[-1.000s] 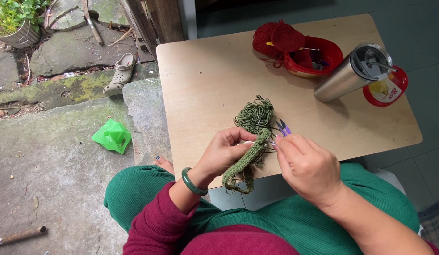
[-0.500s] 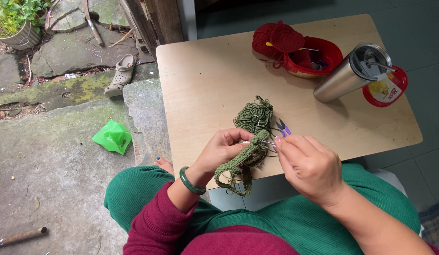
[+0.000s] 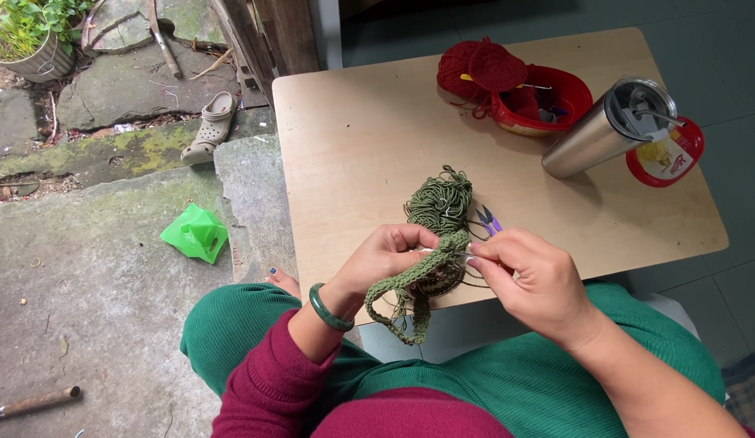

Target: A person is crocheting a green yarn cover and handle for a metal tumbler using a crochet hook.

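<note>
Person is sitting at the near edge of a pale wooden counter (image 3: pixel 369 130), green trousers and dark red sleeve showing at the bottom of the view. Left hand (image 3: pixel 385 258), with a green bangle (image 3: pixel 329 308) on the wrist, is pinching the green crocheted strip (image 3: pixel 410 284) in a closed grip; the strip's loop is hanging below the counter edge. Right hand (image 3: pixel 533 280) is holding its grip pressed together on a thin metal hook (image 3: pixel 462 255) at the strip's upper end. Just beyond the hands, a loose bundle of green yarn (image 3: pixel 439 201) is lying on the counter, with small purple-handled scissors (image 3: pixel 488 221) beside it. Farther back, a red bowl (image 3: pixel 548 101) is sitting with a ball of red yarn (image 3: pixel 475 69) touching its left rim. To the right, a steel tumbler (image 3: pixel 608 126) is standing next to a red lid (image 3: pixel 668 154). Left of the counter, mossy stone paving is carrying a green plastic bag (image 3: pixel 195 233), a grey clog (image 3: pixel 210 126), and a potted plant (image 3: pixel 32 36) at the far corner.
</note>
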